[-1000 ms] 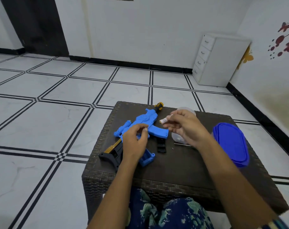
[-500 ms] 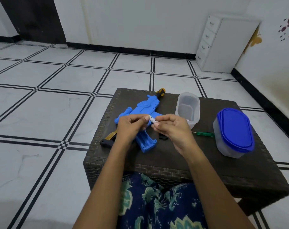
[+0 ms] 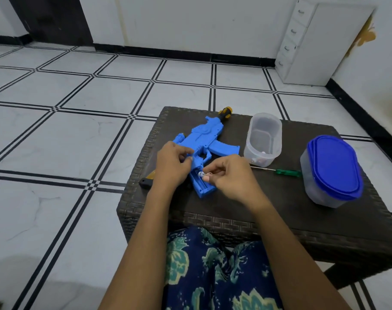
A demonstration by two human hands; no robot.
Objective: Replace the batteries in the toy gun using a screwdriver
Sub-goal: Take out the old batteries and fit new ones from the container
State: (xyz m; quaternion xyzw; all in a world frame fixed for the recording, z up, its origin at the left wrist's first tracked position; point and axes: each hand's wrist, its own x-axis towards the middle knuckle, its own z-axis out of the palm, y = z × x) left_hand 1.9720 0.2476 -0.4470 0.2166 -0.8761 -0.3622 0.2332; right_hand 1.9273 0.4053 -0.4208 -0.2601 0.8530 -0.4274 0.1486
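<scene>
Bottom centre: lap in blue cloth with green leaf print (image 3: 213,276), both bare forearms running up from it to the table (image 3: 289,204), which is dark, woven-textured and fills the middle right of the frame.

Left hand (image 3: 172,166): centre frame, fingers curled round the toy gun (image 3: 204,139) just behind the trigger guard, holding it down flat on the table top.

Right hand (image 3: 230,177): just right of the left, thumb and forefinger pinching a small white battery (image 3: 201,174). Battery tip sits at the top end of the open compartment (image 3: 200,185) in the gun's grip. Can't tell if it's seated.

Gun is blue and lies diagonally, left half of the table. Black and gold stock (image 3: 148,180) points lower left past the left wrist. Yellow and black muzzle (image 3: 225,111) points to the table's far edge.

Screwdriver (image 3: 286,172): green handle, thin shaft, flat on the table right of the right hand, not touched.

Right edge of table: frosted tub with blue lid (image 3: 333,168), closed.

Behind the screwdriver: clear tub (image 3: 265,137), no lid, small pale items at the bottom, too small to identify.

Beyond: white tile floor with black lines (image 3: 78,142). White drawer unit (image 3: 338,45) upper right against the wall. Dark doorway (image 3: 51,19) upper left.
</scene>
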